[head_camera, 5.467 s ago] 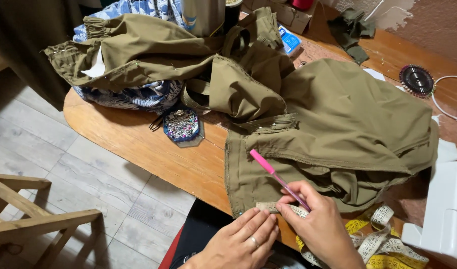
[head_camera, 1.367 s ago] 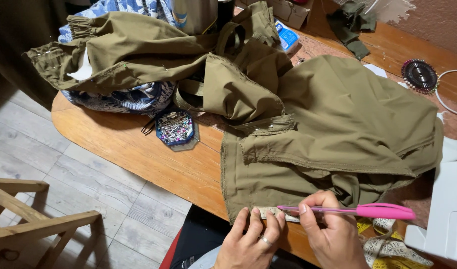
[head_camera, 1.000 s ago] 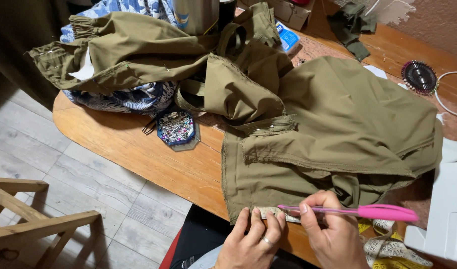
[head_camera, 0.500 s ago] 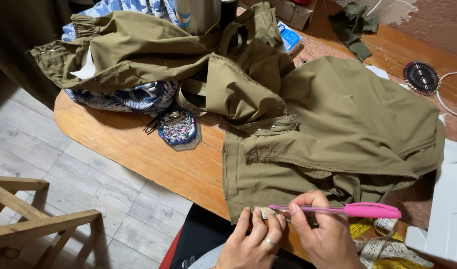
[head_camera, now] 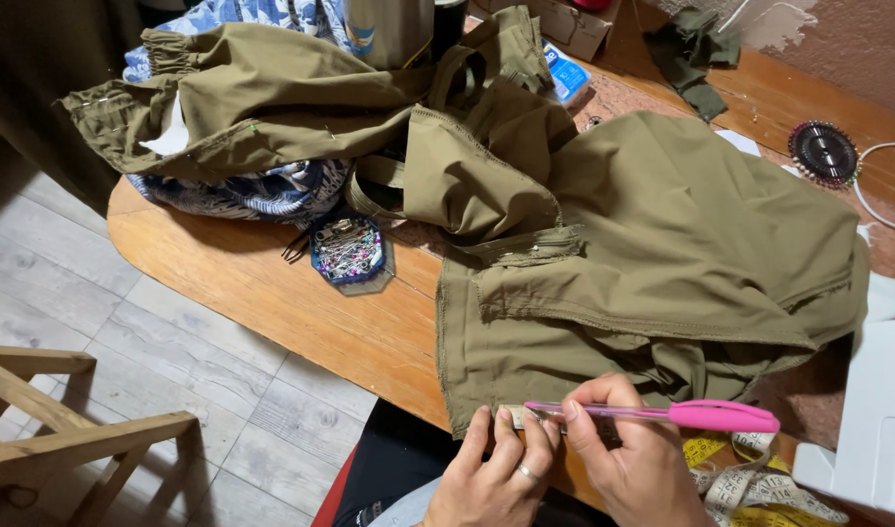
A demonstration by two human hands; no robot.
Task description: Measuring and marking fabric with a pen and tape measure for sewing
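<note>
An olive-green garment (head_camera: 662,244) lies spread over the wooden table (head_camera: 301,312). Its lower hem hangs at the table's near edge. My left hand (head_camera: 491,478), a ring on one finger, presses a small pale ruler or gauge (head_camera: 514,417) against that hem. My right hand (head_camera: 628,459) grips a pink pen (head_camera: 701,416) held almost level, its tip at the gauge on the hem. Both hands touch the fabric side by side.
More olive fabric (head_camera: 262,98) and blue patterned cloth (head_camera: 252,190) are piled at the back left. A hexagonal box of pins (head_camera: 348,251) sits mid-table. A round pin wheel (head_camera: 824,151), yellow tape measure (head_camera: 750,478), white machine (head_camera: 872,429) and wooden chair (head_camera: 67,439) surround the work.
The pen swung from pointing up-left to lying nearly level, tip at the hem. Over the last second my hands shifted slightly along the hem; the garment stays put.
</note>
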